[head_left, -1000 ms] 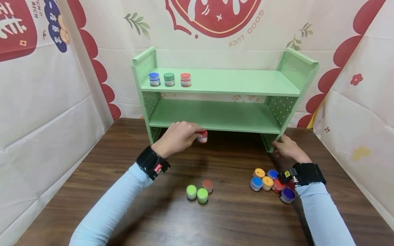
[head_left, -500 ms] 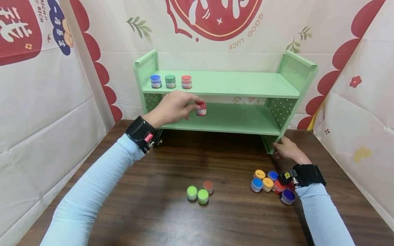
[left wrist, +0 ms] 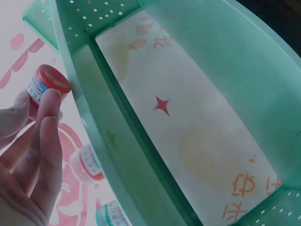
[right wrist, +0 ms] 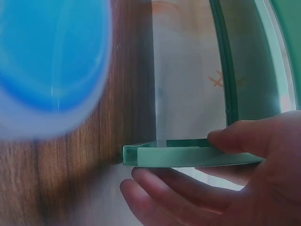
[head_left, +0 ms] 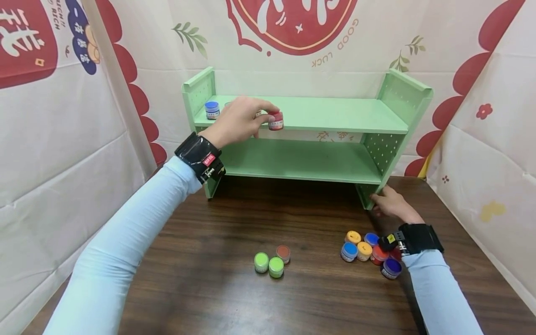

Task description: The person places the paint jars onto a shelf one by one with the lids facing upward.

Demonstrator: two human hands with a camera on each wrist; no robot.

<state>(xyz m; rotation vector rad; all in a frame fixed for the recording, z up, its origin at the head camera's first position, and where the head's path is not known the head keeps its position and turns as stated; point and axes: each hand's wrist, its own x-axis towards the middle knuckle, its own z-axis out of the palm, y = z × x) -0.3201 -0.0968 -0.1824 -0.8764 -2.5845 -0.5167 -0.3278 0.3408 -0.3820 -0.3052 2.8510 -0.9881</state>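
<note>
My left hand (head_left: 239,122) pinches a small red paint jar (head_left: 276,122) between thumb and fingers, just in front of the top board's front edge. The green shelf unit (head_left: 335,111) stands at the back of the table. On its top board, a blue-lidded jar (head_left: 212,110) sits at the left; the hand mostly hides the two jars beside it. Those, a red jar (left wrist: 87,165) and a green jar (left wrist: 112,214), show partly in the left wrist view. Low down at the right, my right hand (head_left: 391,204) grips the unit's side panel (right wrist: 193,157), thumb on one face and fingers on the other.
Two light green jars (head_left: 276,267) and a brown-lidded one (head_left: 283,253) stand mid-table. Several blue, yellow, red and purple jars (head_left: 364,251) cluster near the right wrist. Printed cloth (head_left: 301,79) hangs behind and at both sides.
My left hand has lifted the red jar from below the lower board up to the top board's level. The right hand keeps its place on the side panel.
</note>
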